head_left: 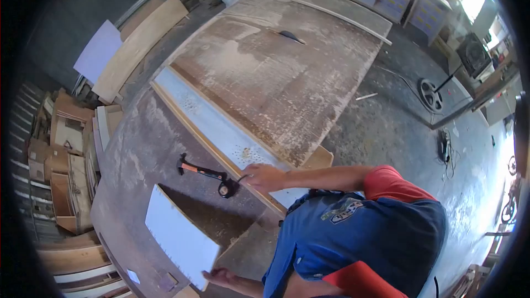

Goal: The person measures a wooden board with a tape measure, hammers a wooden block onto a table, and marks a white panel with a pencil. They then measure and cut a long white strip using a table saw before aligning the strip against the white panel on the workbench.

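Observation:
My left hand (221,277) grips the near corner of a white panel (182,237), which stands on its edge or tilts on the brown worktable and casts a dark shadow. My right hand (265,178) is closed over the side of a long pale board with wooden edges (221,127). A thin dark item sticks out from its fingers, too small to name. Beside that hand lie a black tape measure (225,189) and a hammer with an orange and black handle (200,171). Small scattered bits, perhaps nails, lie on the long board.
A dusty table top (248,66) extends beyond the long board, with a dark saw blade (288,36) rising through it. A thin strip (342,20) lies along its far side. Wood offcuts (69,154) are piled left; a wheel (430,95) stands right.

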